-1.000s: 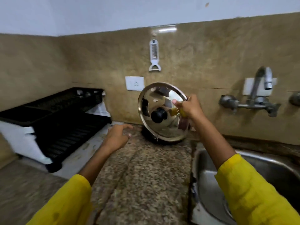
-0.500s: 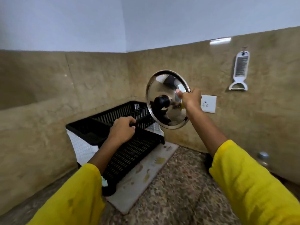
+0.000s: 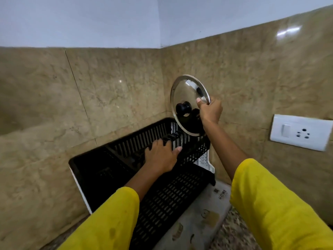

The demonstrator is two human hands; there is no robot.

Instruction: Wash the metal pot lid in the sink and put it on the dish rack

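Observation:
The shiny metal pot lid [image 3: 187, 94] with a black knob stands on edge above the far right corner of the black dish rack [image 3: 162, 192]. My right hand [image 3: 210, 110] grips the lid's right rim, thumb on its face. The lid's lower edge is at the rack's back wall; whether it touches the rack I cannot tell. My left hand [image 3: 161, 156] rests on the rim of the rack's upper basket, fingers bent over it. The sink is out of view.
The rack sits in the corner against tan stone walls, on a printed mat [image 3: 200, 219] over the speckled counter. A white switch and socket plate [image 3: 300, 132] is on the wall to the right.
The view has swung left from the sink to the rack. My right hand carried the lid left and down to the rack's far corner. My left hand reached onto the upper basket's rim.

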